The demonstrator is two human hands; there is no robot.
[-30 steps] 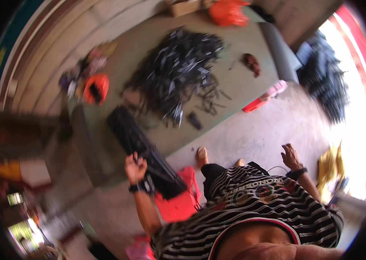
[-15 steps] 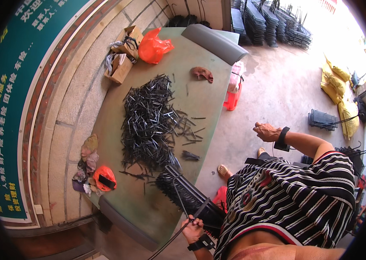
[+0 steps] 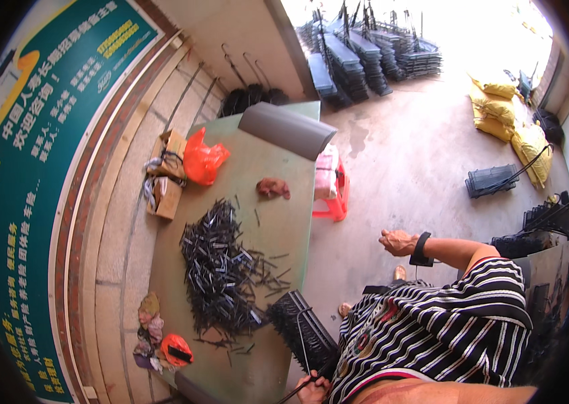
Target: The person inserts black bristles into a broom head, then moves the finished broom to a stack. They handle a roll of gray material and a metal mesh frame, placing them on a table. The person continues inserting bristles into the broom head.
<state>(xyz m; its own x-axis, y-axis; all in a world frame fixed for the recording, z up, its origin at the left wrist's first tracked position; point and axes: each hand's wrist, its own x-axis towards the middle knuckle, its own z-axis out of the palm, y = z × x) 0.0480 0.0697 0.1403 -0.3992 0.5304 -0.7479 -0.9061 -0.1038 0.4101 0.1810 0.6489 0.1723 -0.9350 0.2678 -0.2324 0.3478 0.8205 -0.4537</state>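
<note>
Here's the left hand (image 3: 314,388), the nearer one, with the black slatted rack bundle (image 3: 290,324) just ahead of it!
The bundle's long axis slants from the green tabletop (image 3: 278,175) down past its edge towards the striped shirt (image 3: 432,316); left fingers wrap a dark rod (image 3: 290,394), a thin wire (image 3: 303,340) rising above them across the bundle. Right hand (image 3: 398,242) hangs over the floor, well apart, fingers curled, nothing showing; how tightly, I can't tell. Across to the containers: a cardboard box (image 3: 166,199) holding crumpled plastic, an orange-red bag (image 3: 205,158) beside it, contents hidden, and a smaller orange bag (image 3: 185,343) with a flat black object (image 3: 179,355) on it. Yellow sacks (image 3: 531,158) hide theirs.
</note>
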